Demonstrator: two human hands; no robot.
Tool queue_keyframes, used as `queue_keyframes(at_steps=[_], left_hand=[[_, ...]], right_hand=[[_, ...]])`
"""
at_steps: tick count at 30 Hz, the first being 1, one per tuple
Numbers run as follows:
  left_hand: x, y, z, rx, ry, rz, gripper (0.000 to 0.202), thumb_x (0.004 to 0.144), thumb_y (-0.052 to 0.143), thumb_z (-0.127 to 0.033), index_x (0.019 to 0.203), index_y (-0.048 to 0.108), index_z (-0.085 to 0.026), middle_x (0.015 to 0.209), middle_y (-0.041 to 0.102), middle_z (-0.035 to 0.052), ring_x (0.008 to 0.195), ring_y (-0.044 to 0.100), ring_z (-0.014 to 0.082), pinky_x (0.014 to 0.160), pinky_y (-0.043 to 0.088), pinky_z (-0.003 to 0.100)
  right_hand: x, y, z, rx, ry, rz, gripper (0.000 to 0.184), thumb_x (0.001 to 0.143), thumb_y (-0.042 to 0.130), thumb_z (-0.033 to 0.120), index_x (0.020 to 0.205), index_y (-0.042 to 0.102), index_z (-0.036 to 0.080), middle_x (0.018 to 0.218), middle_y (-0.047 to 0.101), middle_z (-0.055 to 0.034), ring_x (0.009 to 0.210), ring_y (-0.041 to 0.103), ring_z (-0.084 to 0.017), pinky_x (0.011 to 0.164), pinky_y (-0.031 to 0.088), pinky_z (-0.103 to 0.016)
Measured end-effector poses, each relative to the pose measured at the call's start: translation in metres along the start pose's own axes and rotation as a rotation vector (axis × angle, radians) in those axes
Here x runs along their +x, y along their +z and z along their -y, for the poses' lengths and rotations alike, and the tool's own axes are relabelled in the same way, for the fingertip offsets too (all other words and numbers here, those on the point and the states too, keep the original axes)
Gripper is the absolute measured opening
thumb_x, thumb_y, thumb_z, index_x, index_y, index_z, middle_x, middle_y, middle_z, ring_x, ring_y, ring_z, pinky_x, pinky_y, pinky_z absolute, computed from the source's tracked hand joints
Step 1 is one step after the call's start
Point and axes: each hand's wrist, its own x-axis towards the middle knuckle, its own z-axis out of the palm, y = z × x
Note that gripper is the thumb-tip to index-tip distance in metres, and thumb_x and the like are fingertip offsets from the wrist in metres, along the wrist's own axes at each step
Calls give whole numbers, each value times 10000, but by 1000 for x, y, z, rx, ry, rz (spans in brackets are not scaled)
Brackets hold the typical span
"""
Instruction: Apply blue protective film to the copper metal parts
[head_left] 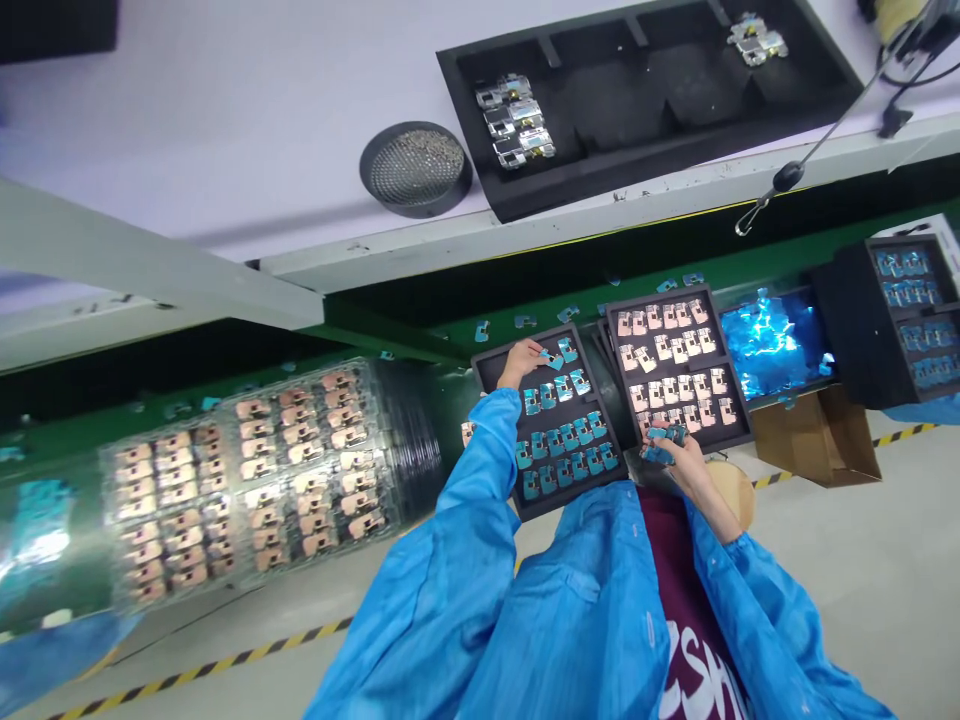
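My left hand (520, 362) reaches over a black tray (517, 405), its fingers pinched at a small blue-filmed metal part (553, 359) near the tray's far edge. Rows of similar blue parts (564, 440) lie in this tray. My right hand (688, 466) is closed round a few blue-filmed metal parts (663, 442), above the near edge of a second black tray (739, 432). That second tray holds rows of copper-coloured metal parts (679, 347). Both trays stand side by side in front of my body.
Clear plastic trays of copper-coloured parts (255, 465) lie at left. Blue film pieces (776, 340) fill a container at right, beside stacked black trays (885, 320) and a cardboard box (817, 440). A shelf above carries a round mesh dish (416, 168) and a long black tray (615, 100); a hook (746, 220) hangs there.
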Motion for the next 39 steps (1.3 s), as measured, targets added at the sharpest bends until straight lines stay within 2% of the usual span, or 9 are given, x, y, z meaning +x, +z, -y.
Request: queue_keyframes(at_steps=[6,11,17,20,24,27,31,35,39], left_hand=[[-9,19,-5,5,88,-117,231,808,769,-133,1033,746,-183,1126,763,116,1034,720,247,1053,573,406],[-69,37,-2,-105,144,-188,334,956,612,-140,1269,724,-171,1503,610,183,1255,690,290,1194,502,472],[-187,89,11,-340,159,131,298,991,711,-464,1148,791,-224,1170,813,106,1026,796,280,866,685,423],[-212,102,15,-408,147,143,362,900,808,-511,1124,780,-228,1088,822,92,958,807,270,795,698,408],[-180,71,22,-397,111,9,346,870,811,-506,1051,746,-219,1098,798,101,854,800,244,761,695,429],[-127,21,27,-304,74,-49,291,807,867,-416,963,747,-201,1046,784,95,768,764,221,726,672,413],[-52,-30,25,-143,6,-24,269,701,932,-231,808,688,-193,763,715,33,683,706,208,714,619,372],[-6,-39,16,-26,-21,-6,316,668,923,-114,712,624,-210,671,658,1,735,710,227,777,590,361],[-8,-28,13,-8,15,-82,257,708,868,-59,795,671,-199,905,735,71,930,744,269,969,582,408]], right_hand=[[1,15,-5,-30,-1,27,521,569,1050,422,978,834,182,928,854,-83,875,829,-282,762,673,-363],[10,38,-5,-14,-10,62,553,563,1048,460,991,839,180,921,853,-78,884,823,-271,806,678,-383],[38,72,-6,18,-64,42,525,584,1028,461,992,812,212,954,842,-27,887,783,-210,865,671,-355],[49,90,-12,-2,-72,42,498,589,1019,461,952,789,209,878,814,-15,829,760,-205,830,679,-364],[51,103,-16,-38,-80,66,425,630,987,458,915,780,221,904,783,-17,908,749,-217,871,695,-404],[45,97,-15,-53,-78,81,346,682,939,439,918,789,236,862,730,-6,887,718,-202,890,710,-437],[31,76,-17,-61,-35,87,317,731,883,437,968,804,241,818,691,9,797,699,-173,898,718,-456],[19,64,-28,-84,17,65,460,630,985,407,1006,808,208,789,738,2,799,764,-199,893,693,-415],[15,69,-36,-89,45,96,507,610,1025,405,1015,804,195,949,839,-82,981,820,-265,926,657,-390]])
